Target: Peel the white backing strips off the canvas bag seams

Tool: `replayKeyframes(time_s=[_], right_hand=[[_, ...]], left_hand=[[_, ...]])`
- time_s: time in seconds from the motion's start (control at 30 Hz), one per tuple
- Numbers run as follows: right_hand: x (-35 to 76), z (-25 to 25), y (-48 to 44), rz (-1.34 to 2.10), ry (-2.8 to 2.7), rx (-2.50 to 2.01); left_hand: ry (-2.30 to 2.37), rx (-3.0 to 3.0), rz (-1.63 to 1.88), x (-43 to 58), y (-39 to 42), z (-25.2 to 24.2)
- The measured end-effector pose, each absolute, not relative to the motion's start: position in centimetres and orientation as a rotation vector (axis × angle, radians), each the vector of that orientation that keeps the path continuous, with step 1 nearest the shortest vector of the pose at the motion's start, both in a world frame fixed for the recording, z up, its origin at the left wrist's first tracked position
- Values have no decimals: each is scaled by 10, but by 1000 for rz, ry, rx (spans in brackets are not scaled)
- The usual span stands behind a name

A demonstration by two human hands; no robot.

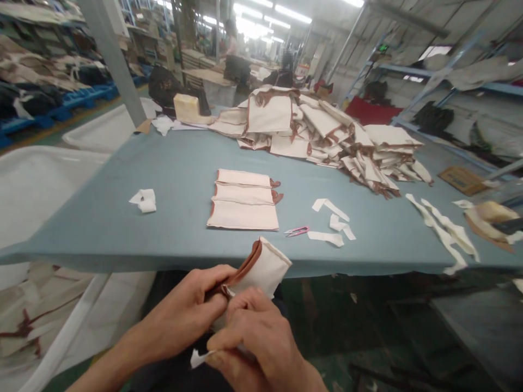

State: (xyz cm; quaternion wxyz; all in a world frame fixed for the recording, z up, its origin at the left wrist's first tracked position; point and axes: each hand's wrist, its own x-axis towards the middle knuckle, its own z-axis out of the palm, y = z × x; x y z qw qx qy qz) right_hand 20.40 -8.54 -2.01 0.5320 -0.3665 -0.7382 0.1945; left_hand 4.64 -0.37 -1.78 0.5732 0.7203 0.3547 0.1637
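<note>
Just in front of the table's near edge, my left hand (204,296) is closed on a cream fabric piece (267,267) with brown binding along one side. My right hand (257,332) is closed beside it, pinching a small white strip (199,357) whose free end sticks out to the left between thumb and finger. Some of the fabric piece is hidden behind my right hand. Past my hands, several similar folded fabric pieces (245,215) lie overlapped on the table. Pink-handled thread snips (297,232) rest to their right.
White strip scraps (327,238) lie near the snips, and another crumpled scrap (144,201) is at the left on the blue-green table (171,228). A large heap of cream pieces (302,122) covers the back. White tubs (36,179) stand left; a co-worker (286,68) is in the background.
</note>
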Motion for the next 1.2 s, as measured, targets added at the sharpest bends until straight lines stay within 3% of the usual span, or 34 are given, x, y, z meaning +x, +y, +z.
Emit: replayKeyframes(time_s=[0.4, 0.63, 0.77, 0.9, 1.2], right_hand=[[274, -32, -98, 779, -1467, -1257], [273, -29, -98, 1207, -1055, -1044], [267, -28, -90, 1485, -749, -888], [263, -28, -85, 1570, -594, -845], [259, -40, -88, 1747, -477, -672]], left_hand=[[811, 1763, 300, 23, 2, -29], [821, 2020, 236, 23, -4, -36], [717, 2305, 456, 26, -19, -46], [594, 2534, 652, 32, -26, -53], [502, 2724, 725, 45, -13, -54]])
